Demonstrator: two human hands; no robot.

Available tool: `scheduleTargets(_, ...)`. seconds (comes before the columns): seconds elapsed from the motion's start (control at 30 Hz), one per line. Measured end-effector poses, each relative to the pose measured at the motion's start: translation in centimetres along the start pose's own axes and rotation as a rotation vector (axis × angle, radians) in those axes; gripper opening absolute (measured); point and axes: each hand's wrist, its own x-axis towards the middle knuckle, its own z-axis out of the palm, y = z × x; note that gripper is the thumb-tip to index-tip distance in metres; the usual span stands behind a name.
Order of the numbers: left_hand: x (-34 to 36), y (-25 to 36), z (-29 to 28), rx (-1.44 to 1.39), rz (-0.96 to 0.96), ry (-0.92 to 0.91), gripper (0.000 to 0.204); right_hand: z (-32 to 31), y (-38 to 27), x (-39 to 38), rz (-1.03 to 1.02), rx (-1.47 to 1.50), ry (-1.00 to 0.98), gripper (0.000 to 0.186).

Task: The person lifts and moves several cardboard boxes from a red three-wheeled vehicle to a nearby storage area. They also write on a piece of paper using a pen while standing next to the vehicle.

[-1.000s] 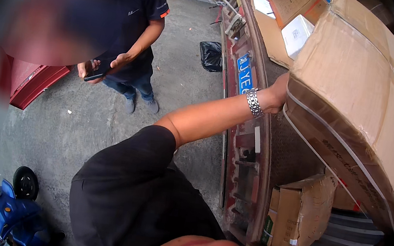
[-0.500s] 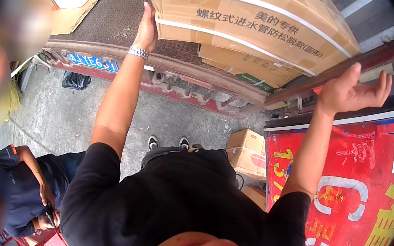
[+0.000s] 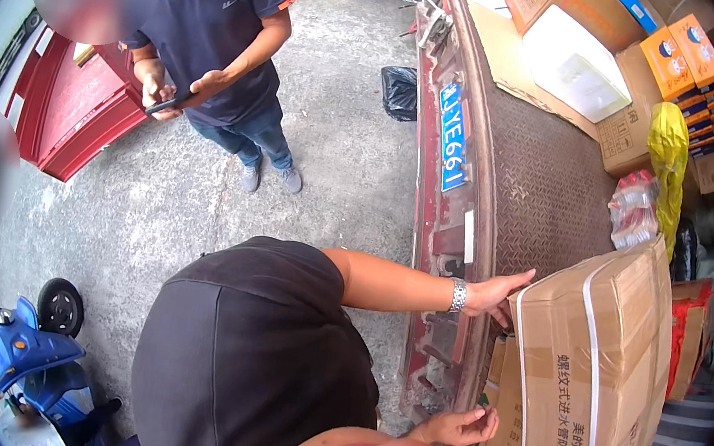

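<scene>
Strapped carton (image 3: pixel 603 360), textured truck bed (image 3: pixel 548 189), concrete ground (image 3: pixel 334 193)

"What can you see worn, from over there?"
"I see a dark, short-sleeved shirt (image 3: pixel 270 346) with a thin seam (image 3: pixel 215 357)."
"And the left wrist (image 3: pixel 472 298)?"
"I make out a silvery metal link band (image 3: pixel 458 296), maybe a watch."

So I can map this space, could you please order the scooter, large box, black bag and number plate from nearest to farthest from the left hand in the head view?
1. Large box, at the left hand's right.
2. Number plate, above-left.
3. Black bag, farther up-left.
4. Scooter, far lower left.
</scene>
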Motion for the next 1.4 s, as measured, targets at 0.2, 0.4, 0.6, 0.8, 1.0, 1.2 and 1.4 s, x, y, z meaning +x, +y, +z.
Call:
scheduleTargets(0.2,-2.2,2.5,3.9,-0.005,0.309,0.101,0.072,0.6,1.9,2.9,0.001,0.108,0.025,0.023)
scheduleTargets(0.4,2.5,3.7,4.8,0.363,0.482,0.24,0.068,-1.1,3.4,9.5,-0.338,-0.155,0.406,0.033)
scheduleTargets(0.6,7.7,6.4,5.2,0.554,0.375,0.224,0.074,-2.1,11.0,17.4,-0.78,0.341,0.437,0.025)
scheduleTargets(0.8,11.7,5.6,4.5,0.645,0.371,0.0,0.076,-5.8,8.0,15.4,-0.15,-0.27,0.442,0.017)
scheduleTargets(1.0,8.3,6.8,-1.2,0.392,0.189,-0.11,0.078,-4.3,5.8,13.5,0.13,-0.119,0.392,0.015)
scheduleTargets(1.2,3.1,-0.9,-9.8,0.322,-0.164,-0.033,0.056,-3.6,1.8,3.4,0.432,-0.188,0.749,0.019)
scheduleTargets(1.4,-10.8,-9.0,-33.5,1.145,-0.83,-0.396,0.044,6.6,-2.9,-10.7,1.222,0.067,0.106,0.023)
